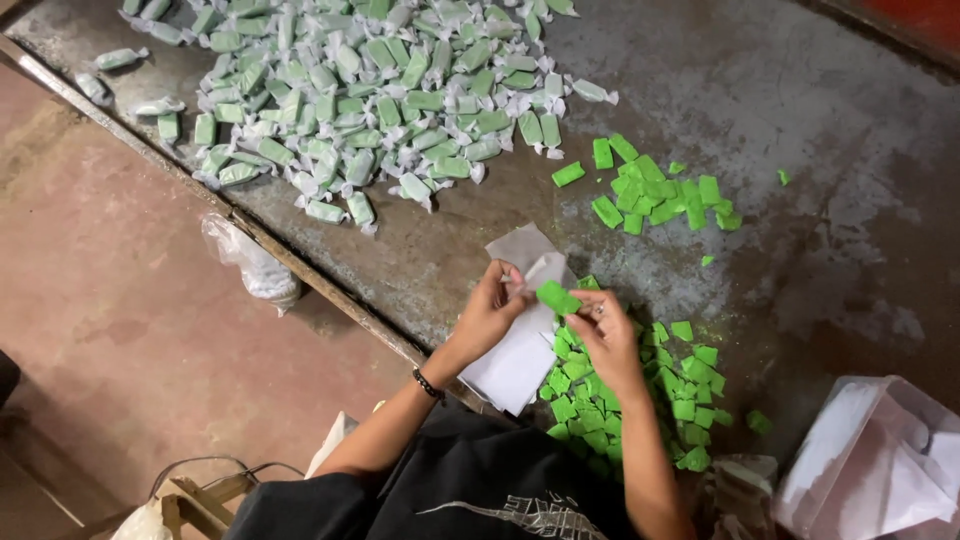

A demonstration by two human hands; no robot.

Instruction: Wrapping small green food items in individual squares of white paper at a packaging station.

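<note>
left hand point(487, 312) pinching white wrapper point(528, 268) | right hand point(605, 335) gripping green candy point(556, 297)

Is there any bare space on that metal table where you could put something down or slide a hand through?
Yes. The table's right side lies bare beyond the small heap of unwrapped green candies. A narrower bare strip runs between the wrapped candy pile and the paper wrappers. It is crowded around the left hand, right hand and the green pieces beneath.
</note>
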